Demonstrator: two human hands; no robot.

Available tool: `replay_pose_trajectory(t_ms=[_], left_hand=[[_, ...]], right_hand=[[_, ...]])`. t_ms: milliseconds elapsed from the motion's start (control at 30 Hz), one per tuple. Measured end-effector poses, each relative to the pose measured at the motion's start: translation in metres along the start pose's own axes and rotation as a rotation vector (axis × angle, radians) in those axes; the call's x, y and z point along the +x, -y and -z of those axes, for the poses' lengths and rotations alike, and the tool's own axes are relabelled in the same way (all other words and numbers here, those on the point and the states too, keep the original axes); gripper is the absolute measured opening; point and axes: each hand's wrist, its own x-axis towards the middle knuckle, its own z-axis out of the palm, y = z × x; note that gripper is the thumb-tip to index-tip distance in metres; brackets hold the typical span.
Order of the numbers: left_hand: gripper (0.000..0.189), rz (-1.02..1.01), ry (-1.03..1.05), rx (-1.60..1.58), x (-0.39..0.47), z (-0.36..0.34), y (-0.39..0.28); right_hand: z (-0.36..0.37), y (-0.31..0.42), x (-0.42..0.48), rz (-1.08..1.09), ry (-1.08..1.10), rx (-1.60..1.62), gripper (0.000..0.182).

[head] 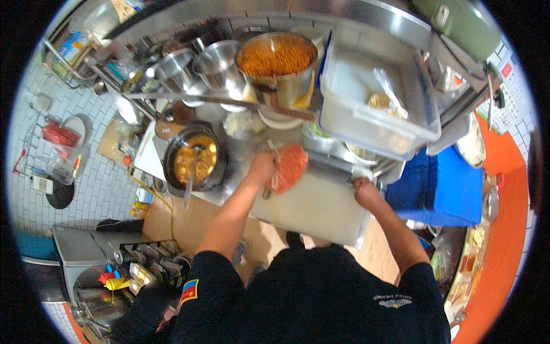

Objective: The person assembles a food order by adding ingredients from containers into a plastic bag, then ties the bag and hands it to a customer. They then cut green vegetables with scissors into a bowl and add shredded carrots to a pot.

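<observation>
My left hand (261, 169) grips a flat orange-red piece (291, 168); blur hides whether it is cloth, plastic or food. It hovers over the left back part of a pale cutting board (316, 210). A small dark rounded end (267, 193) shows below that hand. At the board's right back corner is my right hand (367, 193), its fingers curled beside a small white item (362, 173) and the metal counter edge. Whether it holds anything is too blurred to make out. Left of my left hand, a black pot (166, 176) holds a yellow-brown stew with a ladle (189, 189) in it.
Overhead, a metal shelf (206, 99) carries steel bowls (215, 64), a pot of orange-red food (277, 56) and a clear plastic bin (365, 112). On the right stands a blue box (447, 189). Another person (146, 309) is at the lower left, near a stove.
</observation>
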Motion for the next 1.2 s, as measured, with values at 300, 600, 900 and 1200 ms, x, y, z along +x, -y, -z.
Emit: replay_pose_trajectory(t_ms=[300,600,900,1200], left_hand=[[0.014,-0.477,-0.662,0.256,-0.038,0.135,-0.144],[0.043,-0.776,-0.849,0.407,0.020,0.274,-0.293],[0.026,-0.368,-0.252,0.120,0.075,0.287,-0.348],[0.029,-0.498,-0.733,0.376,-0.018,0.253,-0.364]], right_hand=[[0.048,0.047,-0.024,0.284,-0.422,0.154,0.009],[0.053,0.070,-0.064,0.249,-0.385,0.388,0.021],[0.035,0.077,-0.093,0.187,-0.239,0.476,0.029],[0.011,0.030,-0.092,0.345,-0.015,0.338,0.035]])
